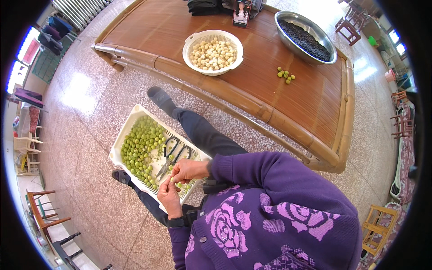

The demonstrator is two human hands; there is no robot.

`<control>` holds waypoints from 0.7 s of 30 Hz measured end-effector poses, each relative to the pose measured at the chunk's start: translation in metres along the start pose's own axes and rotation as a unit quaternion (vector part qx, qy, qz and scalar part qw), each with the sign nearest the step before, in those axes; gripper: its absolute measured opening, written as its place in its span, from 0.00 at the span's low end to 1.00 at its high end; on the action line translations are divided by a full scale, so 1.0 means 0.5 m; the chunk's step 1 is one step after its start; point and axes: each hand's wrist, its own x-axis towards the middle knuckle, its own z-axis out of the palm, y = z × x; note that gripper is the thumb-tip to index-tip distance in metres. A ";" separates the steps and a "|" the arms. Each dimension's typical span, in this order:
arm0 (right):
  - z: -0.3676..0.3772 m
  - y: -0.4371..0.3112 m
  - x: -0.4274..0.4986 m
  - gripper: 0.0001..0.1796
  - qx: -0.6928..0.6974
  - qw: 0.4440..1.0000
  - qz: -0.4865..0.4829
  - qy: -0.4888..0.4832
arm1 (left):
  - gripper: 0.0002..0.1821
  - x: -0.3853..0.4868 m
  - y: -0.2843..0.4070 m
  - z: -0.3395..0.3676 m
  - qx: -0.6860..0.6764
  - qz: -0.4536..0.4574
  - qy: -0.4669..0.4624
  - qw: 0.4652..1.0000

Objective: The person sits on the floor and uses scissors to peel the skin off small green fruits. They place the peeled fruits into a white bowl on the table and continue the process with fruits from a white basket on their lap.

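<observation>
My left hand (169, 199) and my right hand (189, 169) meet over the near end of a cream plastic basket (116, 143) on my lap. Between their fingertips is a small round green fruit (172, 180), mostly covered; both hands appear to grip it. Many more green fruits (141, 138) fill the basket's far side. A pair of black-handled scissors (165, 166) lies in the basket just beyond my right hand, blades parted. Small green scraps (157, 156) are scattered around the scissors.
On a bamboo table (256, 87) stand a white colander (186, 55) of pale round balls, a metal basin (332, 55) of small dark pieces and a phone (241, 13) showing a picture. Several green fruits (286, 75) lie loose there. A wooden chair (44, 209) stands at left.
</observation>
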 end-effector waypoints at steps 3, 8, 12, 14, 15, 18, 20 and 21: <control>0.002 0.002 0.002 0.11 -0.005 1.000 0.001 0.017 | 0.11 -0.001 -0.001 -0.002 -0.036 -0.020 -0.002 0.999; -0.001 0.001 0.002 0.13 -0.054 0.998 -0.019 0.012 | 0.11 -0.004 -0.003 -0.005 -0.115 -0.066 -0.003 0.991; 0.000 -0.004 0.002 0.13 -0.085 0.996 -0.038 0.006 | 0.10 -0.002 -0.002 -0.009 -0.176 -0.107 -0.008 0.979; -0.001 -0.006 0.001 0.12 -0.075 0.996 -0.040 -0.005 | 0.08 -0.002 0.000 -0.010 -0.197 -0.114 -0.017 0.974; -0.002 -0.007 0.000 0.12 -0.078 0.996 -0.046 -0.008 | 0.07 -0.003 0.001 -0.011 -0.204 -0.115 -0.020 0.972; -0.007 -0.010 -0.001 0.11 -0.071 0.995 -0.050 -0.038 | 0.05 -0.004 0.009 -0.013 -0.196 -0.111 -0.038 0.974; -0.012 -0.010 -0.002 0.11 -0.071 0.995 -0.038 -0.060 | 0.04 -0.004 0.014 -0.014 -0.179 -0.110 -0.048 0.976; -0.013 -0.010 -0.002 0.11 -0.064 0.995 -0.039 -0.065 | 0.04 -0.004 0.015 -0.014 -0.171 -0.111 -0.050 0.978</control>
